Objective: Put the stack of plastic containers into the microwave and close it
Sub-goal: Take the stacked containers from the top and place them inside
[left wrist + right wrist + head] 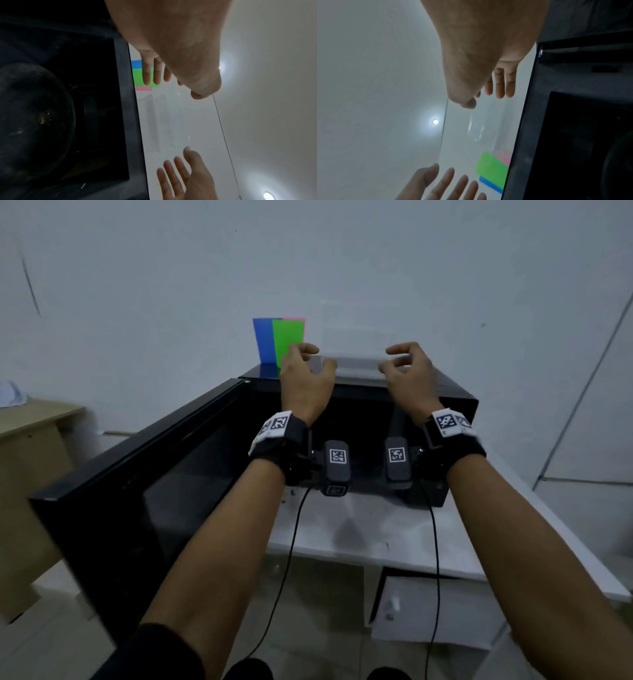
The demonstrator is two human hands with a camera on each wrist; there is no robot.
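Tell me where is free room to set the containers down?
Inside the microwave: its glass plate looks bare and the door stands open. The white counter in front is free too. The top is crowded: containers, colored cards.

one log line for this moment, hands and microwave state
stage: reach | left hand: open | right hand: open | clear containers: atop microwave, ungripped | door: open

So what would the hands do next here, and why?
Probably close in on the clear stack of plastic containers from both sides. The left hand and right hand flank it on top of the microwave, fingers spread, apparently not yet gripping, and the microwave door already stands open.
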